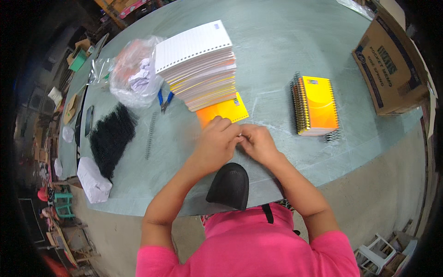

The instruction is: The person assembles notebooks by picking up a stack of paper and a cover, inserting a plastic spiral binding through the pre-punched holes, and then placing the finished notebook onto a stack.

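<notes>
My left hand [218,142] and my right hand [259,143] meet in front of the tall stack of punched, ruled paper sheets [196,57]. Both have their fingers closed, tips together; what they pinch is mostly hidden. An orange-yellow cover with a row of holes [230,110] shows just beyond the fingers, partly under the stack. Close to my body stands a black rounded, padded object [233,184]. Left of my hands a single dark spiral coil [151,136] lies on the table, with blue-handled pliers [164,100] above it.
A pile of black coils [113,136] and a white wrapped bundle [94,180] lie at left, near a clear plastic bag with crumpled paper [138,76]. Spiral-bound yellow notebooks [318,106] are stacked at right. A cardboard box [392,64] stands beyond them on the green-grey table [277,41].
</notes>
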Motion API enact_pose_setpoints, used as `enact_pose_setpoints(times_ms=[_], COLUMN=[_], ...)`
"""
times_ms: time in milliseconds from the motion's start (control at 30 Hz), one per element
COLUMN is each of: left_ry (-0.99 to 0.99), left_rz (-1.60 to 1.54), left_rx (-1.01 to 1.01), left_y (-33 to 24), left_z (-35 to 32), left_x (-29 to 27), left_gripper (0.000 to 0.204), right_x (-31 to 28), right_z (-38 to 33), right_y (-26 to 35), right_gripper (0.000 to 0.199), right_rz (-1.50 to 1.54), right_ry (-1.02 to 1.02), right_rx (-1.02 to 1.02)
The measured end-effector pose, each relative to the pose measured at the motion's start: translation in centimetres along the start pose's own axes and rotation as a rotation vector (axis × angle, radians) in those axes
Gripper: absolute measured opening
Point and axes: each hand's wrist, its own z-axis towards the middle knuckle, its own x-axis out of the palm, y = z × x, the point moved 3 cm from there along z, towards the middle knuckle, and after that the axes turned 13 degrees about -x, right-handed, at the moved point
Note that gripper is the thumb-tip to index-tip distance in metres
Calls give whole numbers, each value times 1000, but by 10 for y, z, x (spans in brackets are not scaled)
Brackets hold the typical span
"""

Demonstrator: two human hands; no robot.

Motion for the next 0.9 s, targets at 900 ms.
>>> enact_pose_setpoints(times_ms=[900], left_ry=[-255], left_rz=[-29], left_rx=[-34], left_y=[22], left_z=[-14], left_x=[-22], left_gripper=[18], right_x=[-155], right_z=[-69], right_y=[16], right_gripper=[47], right_rz=[-800], right_ry=[58], right_rx=[54])
